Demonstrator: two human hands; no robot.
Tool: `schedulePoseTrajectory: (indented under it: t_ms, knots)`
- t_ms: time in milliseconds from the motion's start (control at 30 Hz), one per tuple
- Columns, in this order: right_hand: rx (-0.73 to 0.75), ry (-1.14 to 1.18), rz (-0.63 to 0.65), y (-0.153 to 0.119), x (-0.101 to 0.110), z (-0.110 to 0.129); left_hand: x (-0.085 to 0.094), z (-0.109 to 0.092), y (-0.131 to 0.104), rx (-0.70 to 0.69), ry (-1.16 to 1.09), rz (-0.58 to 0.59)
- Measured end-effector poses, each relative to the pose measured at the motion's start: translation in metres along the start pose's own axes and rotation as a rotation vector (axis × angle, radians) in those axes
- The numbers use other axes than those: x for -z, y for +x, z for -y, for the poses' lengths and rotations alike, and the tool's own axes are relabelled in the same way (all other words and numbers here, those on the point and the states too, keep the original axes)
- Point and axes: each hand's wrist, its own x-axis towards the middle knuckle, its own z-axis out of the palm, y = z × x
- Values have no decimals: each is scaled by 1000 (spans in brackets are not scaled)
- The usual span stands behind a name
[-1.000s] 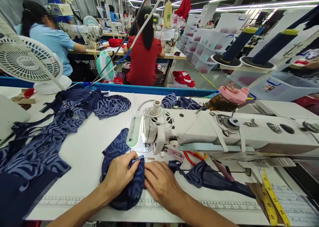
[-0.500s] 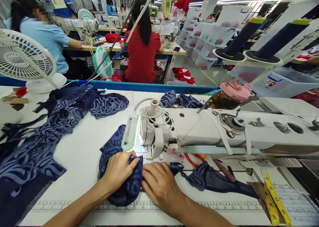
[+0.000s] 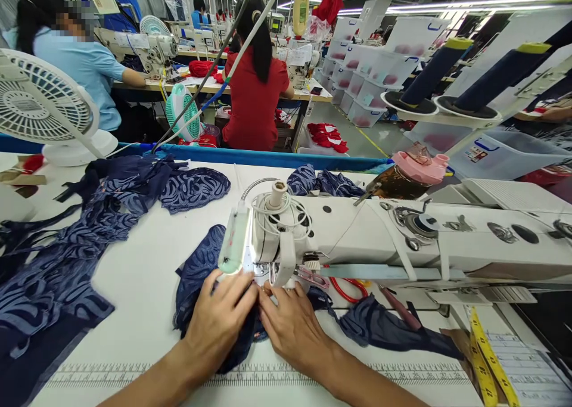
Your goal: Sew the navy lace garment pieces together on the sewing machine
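At the far left stands one white fan [image 3: 38, 106], tilted over the edge of the white bench [image 3: 143, 288]. Below it a heap of navy patterned fabric pieces [image 3: 67, 258] spreads over the left part of the bench; their number cannot be told, since they overlap. A single cup-shaped piece [image 3: 194, 188] lies apart at the heap's upper right.

Behind the bench sit two co-workers at their own machines, one in a light blue top [image 3: 84, 73] and one in a red top [image 3: 255, 97], with a small green fan [image 3: 183, 112] between them.

In the middle, the left hand [image 3: 221, 323] lies flat, fingers together and stretched forward, pressing down on the navy lace piece [image 3: 199, 270] just in front of the needle area. The right hand [image 3: 290, 323] lies beside it, also flat on the fabric, its fingertips almost touching those of the left hand under the head of the white sewing machine [image 3: 379, 234]. Neither hand pinches or lifts anything; both press the piece to the bench. The piece runs on to the right as a darker strip [image 3: 384, 326].

One pair of red-handled scissors [image 3: 346, 288] lies under the machine arm. Further right, two navy thread cones [image 3: 429, 76] stand on their holders, and one yellow measuring tape [image 3: 489, 359] runs along the right edge of the bench.
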Motion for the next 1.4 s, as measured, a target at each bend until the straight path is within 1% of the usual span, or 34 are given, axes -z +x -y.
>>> schedulePoseTrajectory:
  t_ms: [33, 67, 100, 167, 267, 333, 467, 633, 733, 800, 1033, 1133, 1300, 1400]
  knots:
    - [7, -9, 2, 0, 1, -1, -3, -2, -7, -86, 18, -87]
    - [15, -13, 8, 1, 2, -2, -5, -2, -11, -126, 23, -128]
    - [24, -18, 16, 1, 2, -4, -6, -2, -14, -132, 30, -136]
    - [36, -50, 27, 4, 0, -8, -6, 2, -13, -133, 65, -98]
    - [29, -117, 12, 9, -6, -15, -2, 9, -2, -227, 132, -5]
    - [26, -125, -15, 12, -10, -18, 0, 12, 4, -273, 154, 23]
    - [26, -72, -38, 12, -13, -21, -4, 13, 6, -209, 149, 38]
    - [55, -22, -102, 6, -9, -24, -10, 17, 3, -168, 123, 50]
    - [44, -4, -134, 4, -7, -25, -11, 20, 7, -179, 110, 81]
    - [40, 0, -142, 4, -7, -25, -11, 21, 11, -201, 105, 80]
    - [32, -23, -191, 4, -14, -27, -11, 24, 18, -247, 86, 9]
    - [20, 16, -194, 4, -14, -26, -10, 26, 19, -241, 71, 16]
    - [12, 143, -301, 3, -8, -23, -10, 29, 19, -232, 63, 28]
    - [-5, 204, -371, 3, -5, -26, -11, 30, 19, -216, 65, 29]
